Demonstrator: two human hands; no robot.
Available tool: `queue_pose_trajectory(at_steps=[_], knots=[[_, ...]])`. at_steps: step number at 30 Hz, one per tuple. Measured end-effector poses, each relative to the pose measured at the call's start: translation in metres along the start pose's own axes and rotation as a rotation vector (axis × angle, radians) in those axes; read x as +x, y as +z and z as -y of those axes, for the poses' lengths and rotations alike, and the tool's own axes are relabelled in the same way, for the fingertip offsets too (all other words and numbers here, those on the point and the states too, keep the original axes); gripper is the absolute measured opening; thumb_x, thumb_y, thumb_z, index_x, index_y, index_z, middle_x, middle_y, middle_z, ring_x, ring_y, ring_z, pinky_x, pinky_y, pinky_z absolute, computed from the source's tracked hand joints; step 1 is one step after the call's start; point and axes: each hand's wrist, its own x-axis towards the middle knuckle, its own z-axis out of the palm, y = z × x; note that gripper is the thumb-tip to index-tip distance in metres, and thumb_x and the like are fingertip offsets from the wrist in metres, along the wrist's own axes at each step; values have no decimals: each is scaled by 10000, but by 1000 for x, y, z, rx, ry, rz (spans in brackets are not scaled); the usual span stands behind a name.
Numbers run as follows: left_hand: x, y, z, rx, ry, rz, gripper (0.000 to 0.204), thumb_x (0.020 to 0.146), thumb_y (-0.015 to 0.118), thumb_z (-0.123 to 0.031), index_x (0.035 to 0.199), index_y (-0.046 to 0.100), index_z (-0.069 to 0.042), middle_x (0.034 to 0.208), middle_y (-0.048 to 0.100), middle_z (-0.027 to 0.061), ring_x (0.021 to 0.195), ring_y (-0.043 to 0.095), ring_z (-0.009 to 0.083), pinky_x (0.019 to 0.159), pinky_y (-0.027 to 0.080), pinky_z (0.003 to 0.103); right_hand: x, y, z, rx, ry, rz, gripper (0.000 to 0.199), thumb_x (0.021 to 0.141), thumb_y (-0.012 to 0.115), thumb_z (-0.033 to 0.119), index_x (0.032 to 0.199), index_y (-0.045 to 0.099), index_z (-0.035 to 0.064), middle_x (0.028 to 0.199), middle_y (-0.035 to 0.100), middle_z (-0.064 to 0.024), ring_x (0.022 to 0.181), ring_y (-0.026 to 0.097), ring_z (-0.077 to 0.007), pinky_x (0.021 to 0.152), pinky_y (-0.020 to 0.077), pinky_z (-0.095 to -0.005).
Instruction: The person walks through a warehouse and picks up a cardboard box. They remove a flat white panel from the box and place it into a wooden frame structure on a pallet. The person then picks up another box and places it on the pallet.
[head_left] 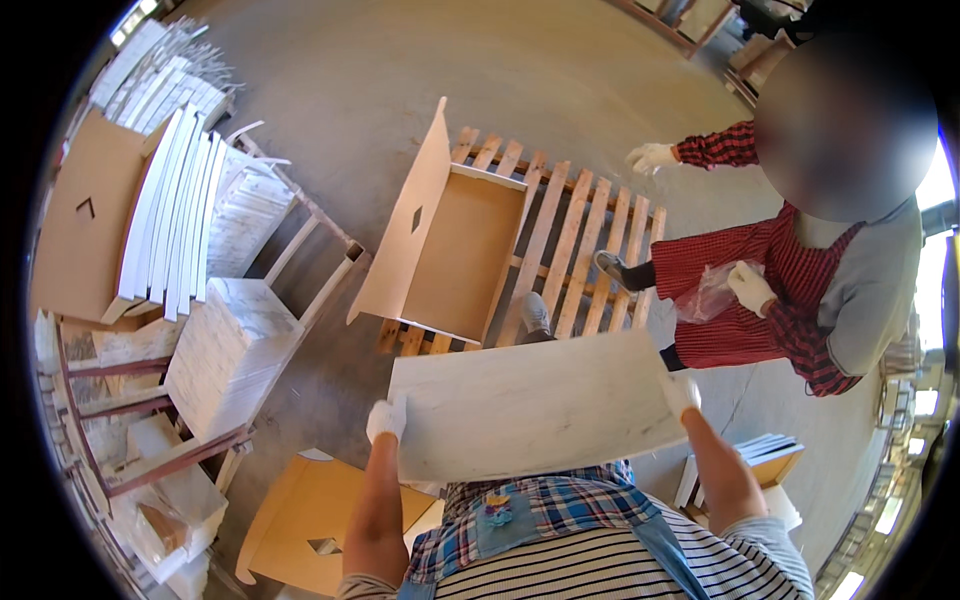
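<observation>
A white marble-look stone slab (535, 405) with faint grey veins is held out level in front of my body. My left hand (386, 421), in a white glove, grips its left edge. At the opposite edge my right hand (683, 396), also gloved in white, closes on the slab's right end; its fingers are partly hidden. Just beyond the slab, an open shallow cardboard box (465, 250) lies on a wooden pallet (585, 245), its lid raised on the left. The box shows only its bare brown inside.
A co-worker (725, 250) in red checked clothing stands at the right, one gloved hand outstretched, the other holding clear plastic film (700, 295). Stacked cardboard boxes (85, 225) and marble blocks (240, 350) on metal racks line the left. Another carton (300, 520) lies beside my left arm.
</observation>
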Motion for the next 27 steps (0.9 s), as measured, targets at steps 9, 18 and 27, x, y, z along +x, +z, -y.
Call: queue_pose_trajectory(at_steps=[9,18,27], knots=[[33,-37,-73,201,48,13,624,887,425,-553,1049,711,-22,1074,686,228,1031,658,388,884,518,466,-64,52,-66,126,178,6,677,871,495,585,925,699,-58,955,655,-313,975,642,-429,870,478,-455],[22,-5,-14,34,-84,60,684,872,496,-607,1066,689,20,1090,659,271,1043,635,413,886,495,468,-29,2,-3,-40,18,-65,590,898,482,532,931,713,-10,987,660,-278,942,632,-460,831,492,-478],[-14,72,54,-328,-377,-10,714,880,450,-579,1105,651,68,1122,642,294,1095,612,426,952,461,455,91,-19,134,-109,-447,-121,571,926,461,546,960,702,30,955,658,-267,963,623,-452,806,485,-484]])
